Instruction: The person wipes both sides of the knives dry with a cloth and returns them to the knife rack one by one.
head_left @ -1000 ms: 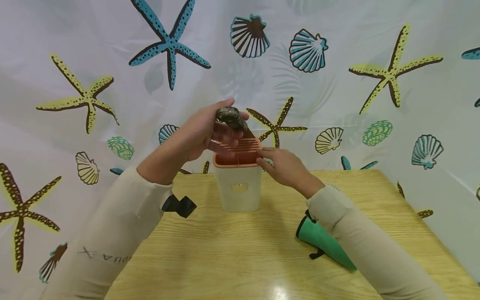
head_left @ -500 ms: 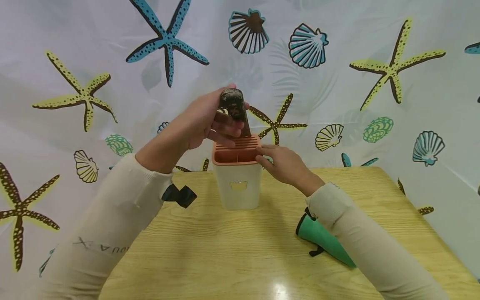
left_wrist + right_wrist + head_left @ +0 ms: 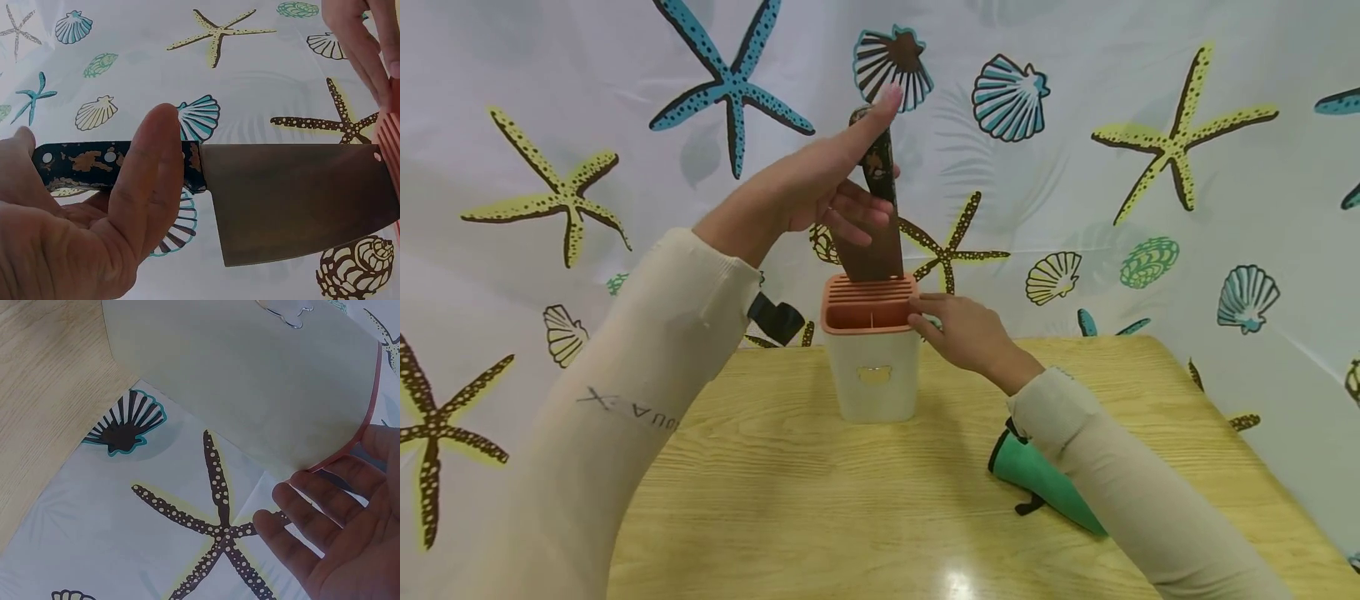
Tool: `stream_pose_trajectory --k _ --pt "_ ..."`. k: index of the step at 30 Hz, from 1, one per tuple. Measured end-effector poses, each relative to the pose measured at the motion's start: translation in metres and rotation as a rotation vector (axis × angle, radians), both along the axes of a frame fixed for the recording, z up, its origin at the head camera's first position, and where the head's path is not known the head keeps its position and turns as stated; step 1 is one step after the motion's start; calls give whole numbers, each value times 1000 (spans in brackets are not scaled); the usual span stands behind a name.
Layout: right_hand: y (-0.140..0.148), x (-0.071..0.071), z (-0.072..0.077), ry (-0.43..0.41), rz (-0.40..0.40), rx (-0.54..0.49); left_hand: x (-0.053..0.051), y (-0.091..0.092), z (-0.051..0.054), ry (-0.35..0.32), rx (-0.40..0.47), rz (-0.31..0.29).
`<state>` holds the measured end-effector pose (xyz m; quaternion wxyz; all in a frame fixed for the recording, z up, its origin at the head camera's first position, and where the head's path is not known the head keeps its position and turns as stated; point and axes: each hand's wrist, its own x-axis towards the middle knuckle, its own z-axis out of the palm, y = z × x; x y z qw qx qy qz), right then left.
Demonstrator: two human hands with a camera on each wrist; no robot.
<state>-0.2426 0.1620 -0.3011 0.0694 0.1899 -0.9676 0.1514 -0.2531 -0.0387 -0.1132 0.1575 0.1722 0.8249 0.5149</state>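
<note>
My left hand (image 3: 831,179) grips the worn black handle of a cleaver (image 3: 877,250), which stands upright with its blade's far end at the slotted part of the holder (image 3: 880,367). In the left wrist view the fingers of my left hand (image 3: 94,231) wrap the handle, and the broad blade of the cleaver (image 3: 294,200) is mostly exposed, its end meeting the orange slots. The holder is white with an orange top. My right hand (image 3: 966,333) touches the holder's right rim; in the right wrist view my right hand (image 3: 344,519) has its fingertips at that rim.
A green rolled item (image 3: 1048,483) with a black strap lies on the wooden table (image 3: 820,500), partly beneath my right forearm. Behind the table hangs a white cloth (image 3: 820,50) printed with starfish and shells.
My left hand has risen with the cleaver, whose blade now shows much more above the slots; the handle has swung to upright. My right hand has stayed at the rim.
</note>
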Motion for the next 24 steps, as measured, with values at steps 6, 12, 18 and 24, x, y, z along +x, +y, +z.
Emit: stream_pose_trajectory --k 6,12,18,24 --pt "-1 1 1 -20 -24 20 -13 12 10 -2 -69 60" --pt "-1 3 3 -22 -26 16 -30 21 11 -38 -144 96" --pt "-1 2 -1 -29 -21 21 -52 22 -7 -122 -161 113" --pt "-2 0 0 -11 -20 16 -68 22 -27 -179 -168 127"
